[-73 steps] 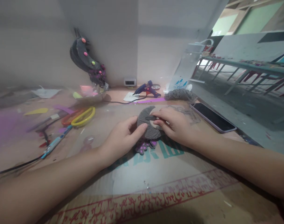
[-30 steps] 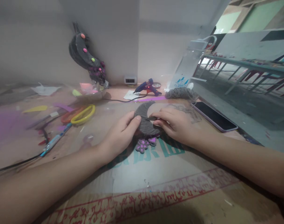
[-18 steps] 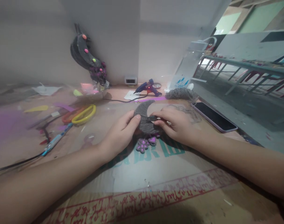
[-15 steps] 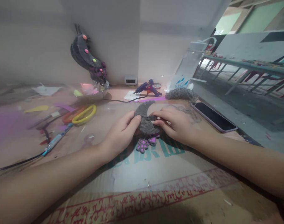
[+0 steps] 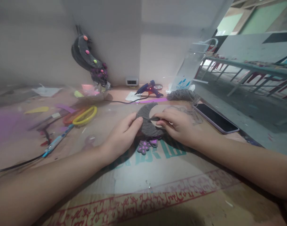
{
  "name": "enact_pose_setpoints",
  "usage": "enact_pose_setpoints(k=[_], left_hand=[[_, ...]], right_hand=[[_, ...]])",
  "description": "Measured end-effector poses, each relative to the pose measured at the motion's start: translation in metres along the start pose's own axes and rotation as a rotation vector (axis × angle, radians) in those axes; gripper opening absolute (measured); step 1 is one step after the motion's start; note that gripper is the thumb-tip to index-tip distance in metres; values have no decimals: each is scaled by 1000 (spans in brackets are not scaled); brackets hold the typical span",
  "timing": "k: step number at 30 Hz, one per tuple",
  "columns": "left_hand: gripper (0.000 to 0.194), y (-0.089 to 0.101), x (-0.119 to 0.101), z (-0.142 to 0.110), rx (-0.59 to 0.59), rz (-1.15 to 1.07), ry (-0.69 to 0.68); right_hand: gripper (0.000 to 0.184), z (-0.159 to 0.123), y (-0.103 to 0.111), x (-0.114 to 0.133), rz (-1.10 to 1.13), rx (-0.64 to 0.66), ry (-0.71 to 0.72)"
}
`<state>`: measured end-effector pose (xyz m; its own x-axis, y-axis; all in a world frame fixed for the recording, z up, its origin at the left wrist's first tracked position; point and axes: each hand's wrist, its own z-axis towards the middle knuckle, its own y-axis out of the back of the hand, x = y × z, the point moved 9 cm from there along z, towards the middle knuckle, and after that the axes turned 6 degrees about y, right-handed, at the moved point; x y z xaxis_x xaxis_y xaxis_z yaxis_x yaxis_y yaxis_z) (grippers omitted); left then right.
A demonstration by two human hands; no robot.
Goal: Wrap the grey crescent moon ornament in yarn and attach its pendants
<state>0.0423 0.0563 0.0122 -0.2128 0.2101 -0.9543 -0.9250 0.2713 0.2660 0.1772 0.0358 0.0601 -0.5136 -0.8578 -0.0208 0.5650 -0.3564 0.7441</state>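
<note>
A crescent wrapped in grey yarn [image 5: 147, 121] is held up over the table in front of me. My left hand [image 5: 127, 133] grips its outer left edge, thumb on the front face. At the inner curve, my right hand [image 5: 175, 124] pinches a short dark grey strand, probably yarn [image 5: 154, 119], between thumb and fingertips. Just below the crescent lie small grey-edged purple flowers [image 5: 143, 147]; part of them is covered by the crescent and my right hand.
A blue glue gun [image 5: 147, 88] rests at the back beside a small digital clock [image 5: 132, 82]. To the right are a grey yarn bundle [image 5: 182, 95], a plastic bottle [image 5: 188, 69] and a phone [image 5: 216, 117]. Yellow-handled scissors [image 5: 84, 116] and a blue pen-like tool [image 5: 57, 142] lie left.
The crescent has shifted slightly left and turned a little in my hands since the oldest frame, showing more of the flowers. My right fingertips keep pinching, with small movements at the inner curve.
</note>
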Motion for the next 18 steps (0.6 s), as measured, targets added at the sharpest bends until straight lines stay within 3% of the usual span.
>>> enact_pose_setpoints(k=[18], left_hand=[[27,2,0,0,-20,67,-4]], right_hand=[[26,0,-7,0,-58,75,-15]])
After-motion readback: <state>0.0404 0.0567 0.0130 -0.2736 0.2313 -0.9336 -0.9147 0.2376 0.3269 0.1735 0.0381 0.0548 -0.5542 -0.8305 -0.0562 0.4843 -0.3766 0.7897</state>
